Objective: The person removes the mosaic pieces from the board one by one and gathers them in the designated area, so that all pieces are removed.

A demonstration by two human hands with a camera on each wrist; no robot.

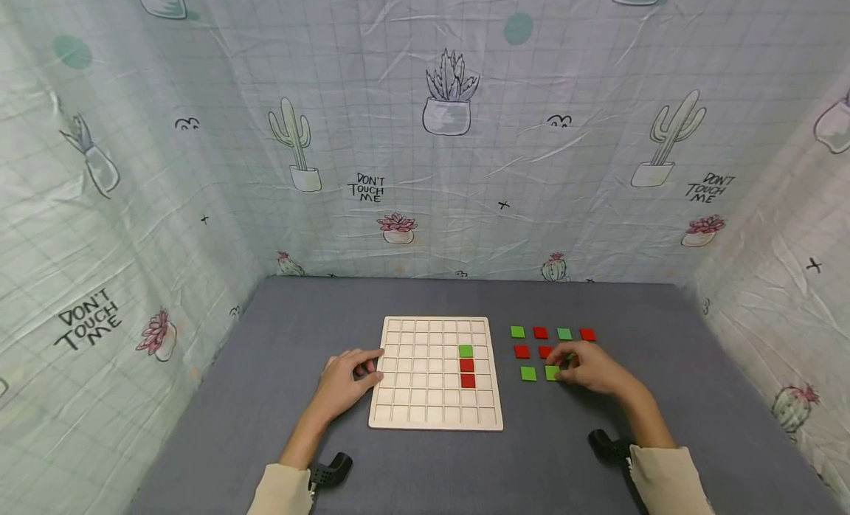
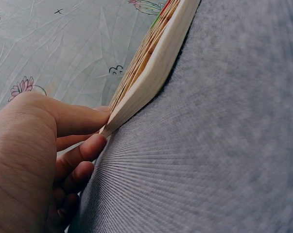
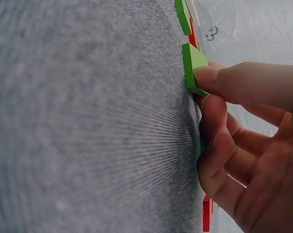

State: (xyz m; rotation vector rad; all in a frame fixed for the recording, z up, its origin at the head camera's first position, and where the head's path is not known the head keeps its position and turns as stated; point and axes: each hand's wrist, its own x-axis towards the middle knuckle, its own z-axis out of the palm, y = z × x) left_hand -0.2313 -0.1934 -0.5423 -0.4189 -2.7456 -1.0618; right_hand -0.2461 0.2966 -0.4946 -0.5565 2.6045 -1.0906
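A pale wooden grid board [image 1: 425, 408] lies on the table with a green tile [image 1: 465, 350] and two red tiles [image 1: 468, 381] in one column. At its left edge rests my left hand [image 1: 341, 382], thumb and index fingertips touching the rim a little apart; the other fingers bend below them in the left wrist view. My right hand [image 1: 591, 367] pinches a green square tile [image 3: 195, 68] between thumb and fingers, in the front row of loose tiles right of the board. The hand partly covers some tiles behind it.
Loose red and green tiles stand in rows, including a green one [image 1: 527, 373] at the front and a red one [image 1: 587, 334] at the back right. The grey table [image 1: 451, 471] ends at a printed cloth backdrop [image 1: 465, 168] behind and at both sides.
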